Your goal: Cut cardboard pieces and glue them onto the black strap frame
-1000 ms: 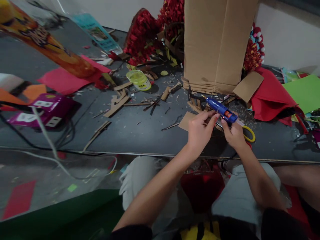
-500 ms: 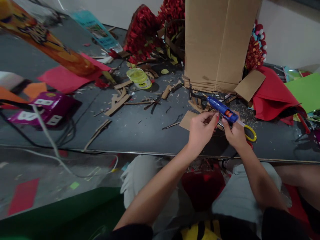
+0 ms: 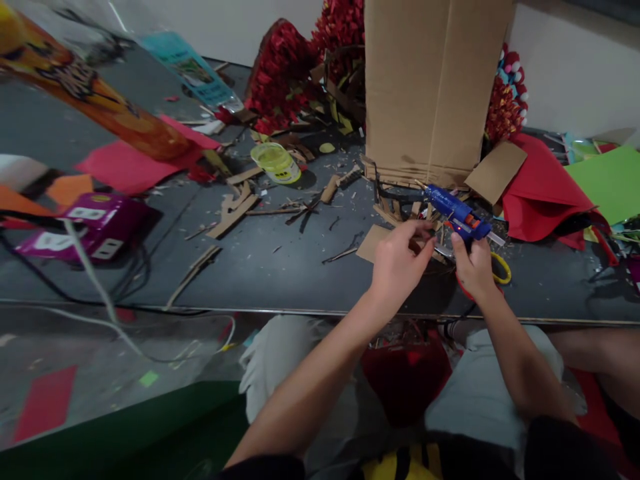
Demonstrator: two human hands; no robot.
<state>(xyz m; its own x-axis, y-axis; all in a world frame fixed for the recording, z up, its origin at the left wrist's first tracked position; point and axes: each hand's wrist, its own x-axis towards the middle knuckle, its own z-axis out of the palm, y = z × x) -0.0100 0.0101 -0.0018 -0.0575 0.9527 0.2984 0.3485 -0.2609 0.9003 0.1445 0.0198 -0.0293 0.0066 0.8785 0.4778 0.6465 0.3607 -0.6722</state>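
The person's right hand grips a blue glue gun pointing forward-left. The left hand curls inward just beside it; what that hand holds, one cannot tell.

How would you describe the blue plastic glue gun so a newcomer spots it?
Find the tall brown cardboard piece upright on the dark grey table. In front of its base, the right hand holds the blue plastic glue gun. Unlike the yellow loop-shaped handle nearby, it has a translucent stick poking from its back.
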